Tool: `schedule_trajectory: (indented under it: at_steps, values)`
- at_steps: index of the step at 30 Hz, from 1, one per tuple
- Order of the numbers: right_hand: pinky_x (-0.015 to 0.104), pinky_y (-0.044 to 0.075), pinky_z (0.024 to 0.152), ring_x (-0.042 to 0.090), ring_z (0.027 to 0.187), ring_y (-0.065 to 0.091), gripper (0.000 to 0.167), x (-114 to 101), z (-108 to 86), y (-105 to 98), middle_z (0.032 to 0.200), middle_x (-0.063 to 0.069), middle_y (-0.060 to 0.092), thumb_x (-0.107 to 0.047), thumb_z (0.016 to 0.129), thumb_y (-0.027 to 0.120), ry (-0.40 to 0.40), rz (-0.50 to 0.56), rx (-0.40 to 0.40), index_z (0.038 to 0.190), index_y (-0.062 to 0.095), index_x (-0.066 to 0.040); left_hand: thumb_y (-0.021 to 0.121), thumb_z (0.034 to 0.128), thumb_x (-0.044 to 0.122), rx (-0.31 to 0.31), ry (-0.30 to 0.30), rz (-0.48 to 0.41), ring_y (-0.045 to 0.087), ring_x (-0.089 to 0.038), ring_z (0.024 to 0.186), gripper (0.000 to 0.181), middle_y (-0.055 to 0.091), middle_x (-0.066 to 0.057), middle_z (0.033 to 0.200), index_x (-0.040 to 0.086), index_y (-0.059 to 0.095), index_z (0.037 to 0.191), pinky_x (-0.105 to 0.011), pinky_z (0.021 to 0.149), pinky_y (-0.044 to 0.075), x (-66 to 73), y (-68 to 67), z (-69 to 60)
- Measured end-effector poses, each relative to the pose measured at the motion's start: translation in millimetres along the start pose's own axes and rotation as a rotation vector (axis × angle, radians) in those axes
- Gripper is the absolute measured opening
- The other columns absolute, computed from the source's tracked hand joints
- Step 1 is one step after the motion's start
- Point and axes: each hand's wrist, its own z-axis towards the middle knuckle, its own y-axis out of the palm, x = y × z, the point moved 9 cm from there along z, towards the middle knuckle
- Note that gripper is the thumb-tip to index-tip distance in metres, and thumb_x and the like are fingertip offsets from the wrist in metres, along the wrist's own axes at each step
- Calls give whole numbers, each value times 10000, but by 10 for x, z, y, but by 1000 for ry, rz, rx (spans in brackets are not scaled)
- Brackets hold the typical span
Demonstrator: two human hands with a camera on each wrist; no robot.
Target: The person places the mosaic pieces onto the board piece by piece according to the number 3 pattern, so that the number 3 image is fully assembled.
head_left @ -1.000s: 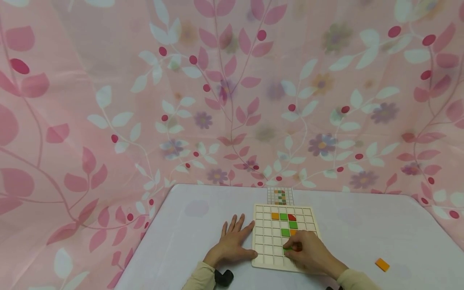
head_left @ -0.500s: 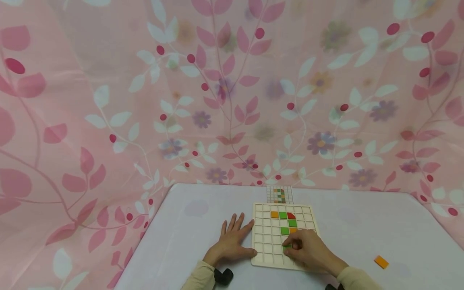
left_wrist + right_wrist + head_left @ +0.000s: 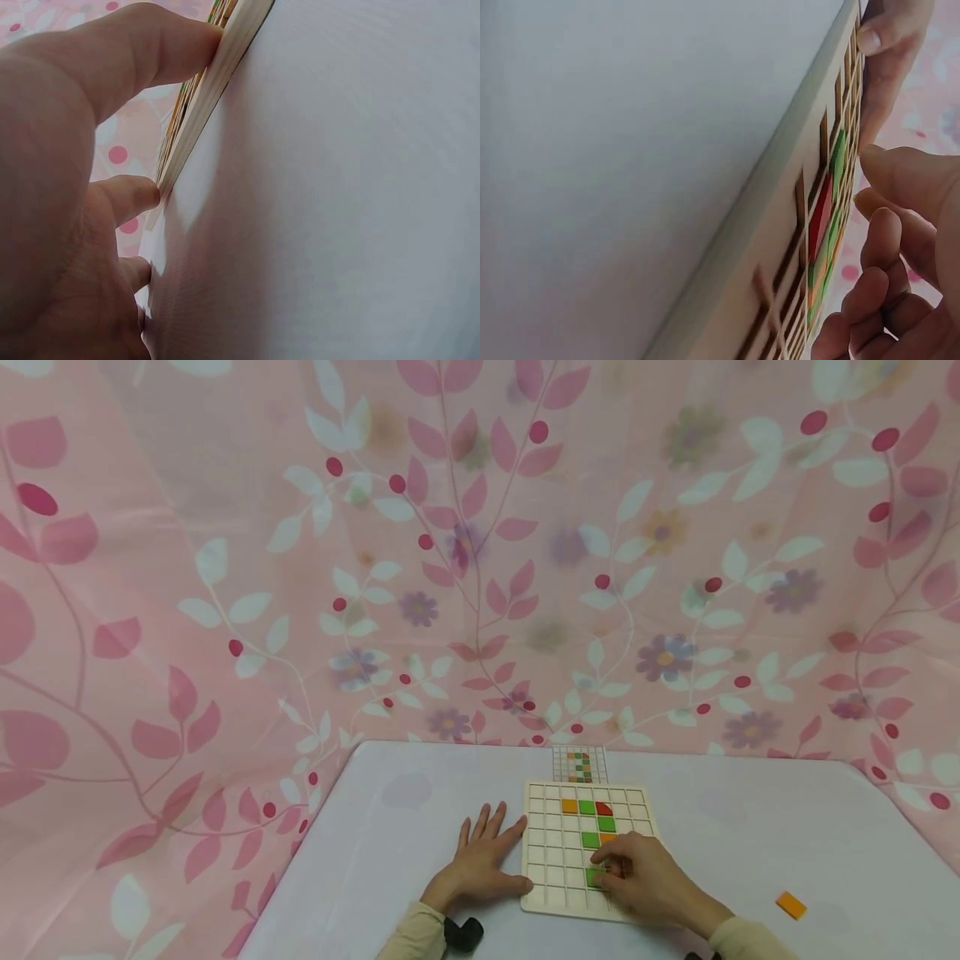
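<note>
A wooden grid board (image 3: 546, 860) lies on the table with coloured tiles in its cells. My left hand (image 3: 483, 864) is spread at the board's left side, thumb (image 3: 180, 49) and a fingertip touching its wooden edge. Over the lower right part of the board is my right hand (image 3: 648, 877), its fingers bent and nothing seen between thumb and index finger. A green square tile (image 3: 593, 877) lies in a cell beneath its fingertips. Beside that tile, the right wrist view shows a red tile (image 3: 820, 217), mostly covered by the hand in the head view.
Farther up the board sit an orange tile (image 3: 570, 807), several green tiles (image 3: 607, 824) and a red tile with a cut corner (image 3: 603, 808). A printed pattern card (image 3: 579, 765) lies behind the board. One loose orange tile (image 3: 791, 905) lies on the table at right.
My right hand has let go of the green tile, which now lies flat in its cell. The fingers have drawn slightly right and parted. My left hand has stayed put.
</note>
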Motion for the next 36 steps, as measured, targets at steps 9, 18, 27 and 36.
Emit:
schedule_trajectory:
  at_steps: [9,18,27,36]
  values:
    - [212,412,634,-1,737,474,67,275,-202,-315,808,-146,599,-243,924,830,60,-110,92,971,794,-211,808,832,527,2,6,-19,-7,-438,1655,983,116,-172,1788,220,383,1663,-710,1266,-39,-37,28,23]
    - [231,412,656,26,771,483,140,507,-445,-646,817,-117,612,-281,926,830,182,-196,161,1033,790,-200,783,834,573,34,29,-47,-22,-432,1656,976,111,-162,1791,277,370,1668,-726,1251,-48,-83,80,25]
    - [315,469,697,147,852,568,270,812,-789,-1036,899,-26,668,-287,873,872,243,-363,265,1078,785,-134,797,840,517,4,16,-23,-11,-443,1654,978,113,-183,1786,207,375,1666,-715,1259,-43,-11,25,-20]
    - [659,480,819,481,997,611,511,1352,-1214,-1408,1076,242,711,-422,911,822,363,-450,265,1186,736,1,794,842,521,6,4,-11,2,-429,1658,977,115,-169,1788,205,375,1666,-707,1270,-23,0,1,-14]
